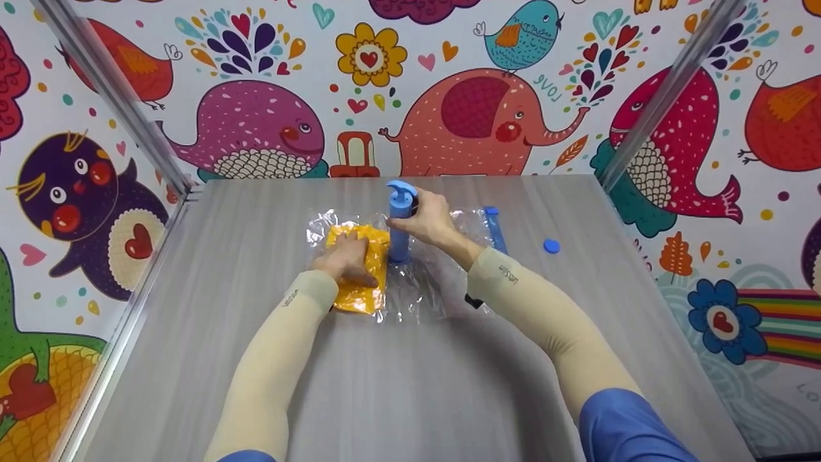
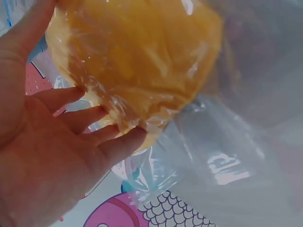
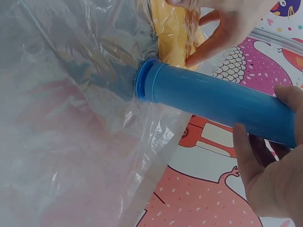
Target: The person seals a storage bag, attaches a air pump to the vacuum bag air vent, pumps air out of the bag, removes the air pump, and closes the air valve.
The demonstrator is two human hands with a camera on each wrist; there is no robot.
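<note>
A clear plastic bag (image 1: 417, 292) lies flat on the table with a yellow folded item (image 1: 360, 300) inside its left part. My left hand (image 1: 346, 260) rests on the yellow item through the film, fingers spread and fairly straight, as the left wrist view also shows. Upright beside it stands a blue hand pump (image 1: 399, 247), its base against the bag. With thumb and fingers about the upper barrel, my right hand (image 1: 428, 218) holds the pump. The right wrist view shows the pump's flanged base (image 3: 146, 80) on the film; any valve beneath is hidden.
A blue zip strip with a slider (image 1: 491, 210) runs along the bag's right edge. Farther right, a small round blue cap (image 1: 551, 246) lies on the grey table (image 1: 410, 385). Patterned walls and metal posts (image 1: 673, 90) border the table at the back and sides.
</note>
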